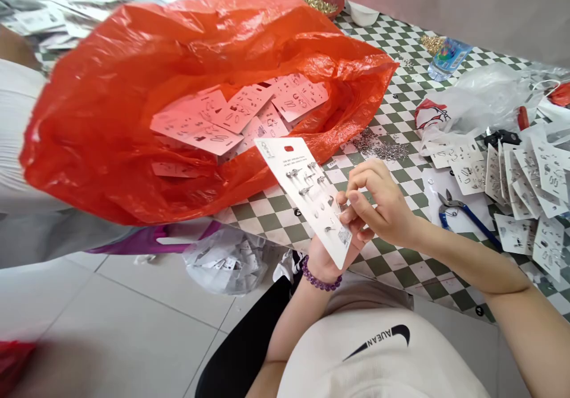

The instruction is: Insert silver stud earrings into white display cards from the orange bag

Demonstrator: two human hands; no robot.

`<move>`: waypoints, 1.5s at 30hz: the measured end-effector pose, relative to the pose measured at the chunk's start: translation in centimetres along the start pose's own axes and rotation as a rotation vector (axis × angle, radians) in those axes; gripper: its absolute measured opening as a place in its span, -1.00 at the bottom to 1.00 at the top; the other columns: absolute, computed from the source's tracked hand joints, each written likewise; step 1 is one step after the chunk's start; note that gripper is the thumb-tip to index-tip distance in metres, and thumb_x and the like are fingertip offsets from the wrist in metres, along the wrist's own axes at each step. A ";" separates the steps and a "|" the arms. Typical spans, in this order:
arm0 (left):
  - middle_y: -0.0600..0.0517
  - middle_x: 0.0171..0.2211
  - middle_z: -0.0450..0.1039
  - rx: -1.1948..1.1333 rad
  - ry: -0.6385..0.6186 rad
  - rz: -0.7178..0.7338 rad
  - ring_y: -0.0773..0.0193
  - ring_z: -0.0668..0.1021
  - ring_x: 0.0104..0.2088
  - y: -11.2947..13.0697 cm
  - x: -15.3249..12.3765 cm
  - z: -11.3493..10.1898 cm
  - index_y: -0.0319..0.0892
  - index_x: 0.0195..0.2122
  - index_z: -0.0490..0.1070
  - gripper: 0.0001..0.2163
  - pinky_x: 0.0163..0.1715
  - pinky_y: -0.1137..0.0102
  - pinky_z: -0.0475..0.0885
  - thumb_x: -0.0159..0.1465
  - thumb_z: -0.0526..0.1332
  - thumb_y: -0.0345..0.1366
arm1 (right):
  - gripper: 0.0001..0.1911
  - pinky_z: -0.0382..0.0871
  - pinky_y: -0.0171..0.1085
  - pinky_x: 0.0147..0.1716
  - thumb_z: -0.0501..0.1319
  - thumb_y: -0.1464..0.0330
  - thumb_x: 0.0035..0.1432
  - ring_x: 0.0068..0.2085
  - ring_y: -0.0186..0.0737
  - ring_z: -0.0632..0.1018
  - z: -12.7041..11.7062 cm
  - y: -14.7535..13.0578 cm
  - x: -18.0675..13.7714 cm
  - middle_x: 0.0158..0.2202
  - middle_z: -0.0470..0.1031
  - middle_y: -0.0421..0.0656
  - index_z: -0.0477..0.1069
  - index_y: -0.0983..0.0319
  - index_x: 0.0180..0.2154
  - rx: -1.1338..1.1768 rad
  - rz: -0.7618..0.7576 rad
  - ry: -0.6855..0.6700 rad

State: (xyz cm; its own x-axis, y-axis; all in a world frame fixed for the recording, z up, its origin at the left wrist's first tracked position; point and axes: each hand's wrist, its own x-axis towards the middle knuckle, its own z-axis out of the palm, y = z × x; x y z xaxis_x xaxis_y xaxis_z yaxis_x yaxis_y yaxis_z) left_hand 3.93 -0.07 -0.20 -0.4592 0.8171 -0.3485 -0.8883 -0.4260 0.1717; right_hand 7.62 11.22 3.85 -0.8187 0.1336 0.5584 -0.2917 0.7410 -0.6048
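A white earring card (307, 196) with several small silver-coloured earrings is tilted above the table's front edge. My left hand (319, 259), with a purple bead bracelet on the wrist, grips this card from behind, so most of its fingers are hidden. At the card's right edge my right hand (385, 205) is closed, thumb and fingers curled together. Whatever is between those fingertips, if anything, is too small to make out. Just left of both hands, a large red plastic bag (133, 71) gapes, with several earring cards (198, 122) lying inside.
Silver-coloured small parts (387, 150) lie loose on the checkered tablecloth (392, 273). Blue-handled pliers (467, 214) and fanned earring cards (516, 172) are on the right. Behind stand a plastic bottle (447, 59) and a red bowl (323, 0) of gold-coloured parts. Someone's white sleeve (20, 130) shows left.
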 end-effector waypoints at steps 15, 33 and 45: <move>0.17 -0.60 0.13 0.072 -0.032 0.025 0.42 0.30 -0.57 0.7 -0.1 0.1 -0.05 -0.36 0.30 -0.76 -0.61 0.53 0.23 0.02 0.36 -0.33 | -0.92 0.37 -0.16 -0.21 0.10 0.40 0.31 -0.20 -0.20 0.45 -2.3 1.3 0.9 -0.28 0.43 -0.15 0.33 0.13 -0.26 -0.103 -0.312 -0.189; 0.22 -0.67 0.12 0.071 -0.147 0.093 0.44 0.23 -0.64 0.5 -0.2 0.7 -0.08 -0.47 0.31 -0.66 -0.59 0.51 0.23 -0.11 0.50 -0.23 | -0.88 0.40 -0.21 -0.28 0.15 0.43 0.26 -0.29 -0.27 0.46 0.1 -0.8 -0.8 -0.38 0.46 -0.20 0.37 0.17 -0.37 0.335 0.232 -0.003; 0.22 -0.70 0.12 0.054 -0.153 0.106 0.46 0.26 -0.66 0.5 -0.4 1.1 -0.12 -0.52 0.29 -0.65 -0.64 0.56 0.24 -0.12 0.50 -0.20 | -0.86 0.41 -0.25 -0.27 0.14 0.41 0.28 -0.26 -0.30 0.43 0.2 -1.0 -1.0 -0.40 0.42 -0.20 0.36 0.19 -0.38 0.474 0.288 -0.030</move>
State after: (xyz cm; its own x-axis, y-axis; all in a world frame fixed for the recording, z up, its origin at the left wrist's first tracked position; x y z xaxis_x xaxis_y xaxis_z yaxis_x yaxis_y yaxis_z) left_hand 3.68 -0.15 1.07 -0.5423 0.8202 -0.1821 -0.8322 -0.4945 0.2508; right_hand 8.62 10.21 3.76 -0.9102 0.2629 0.3200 -0.2385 0.2990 -0.9240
